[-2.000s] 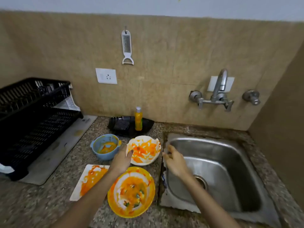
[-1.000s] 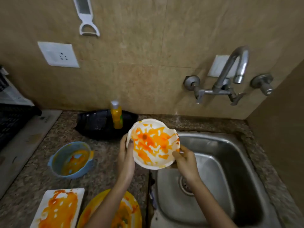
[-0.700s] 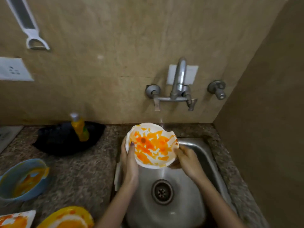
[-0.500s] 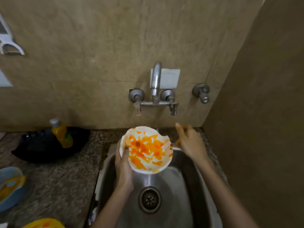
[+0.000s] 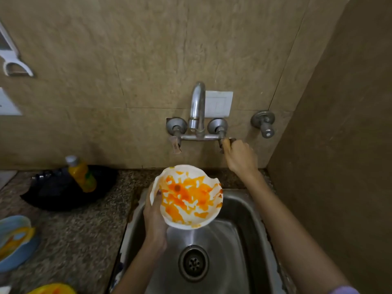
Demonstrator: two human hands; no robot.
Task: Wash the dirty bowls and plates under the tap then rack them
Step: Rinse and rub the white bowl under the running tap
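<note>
Holding one smeared bowl (image 5: 186, 198) over sink (image 5: 244, 219) (two hands: left (image 5: 154, 217), right (image 5: 240, 154) on tap handle (image 5: 224, 143))

left hand (image 5: 154, 217): fingers curled, thumb pressed on the rim of something it holds, forearm rising from below | right hand (image 5: 239, 154): arm stretched forward, fingers closed around a handle

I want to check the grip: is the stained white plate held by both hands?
No, only the left hand holds the white plate, while the right hand grips the tap handle.
</note>
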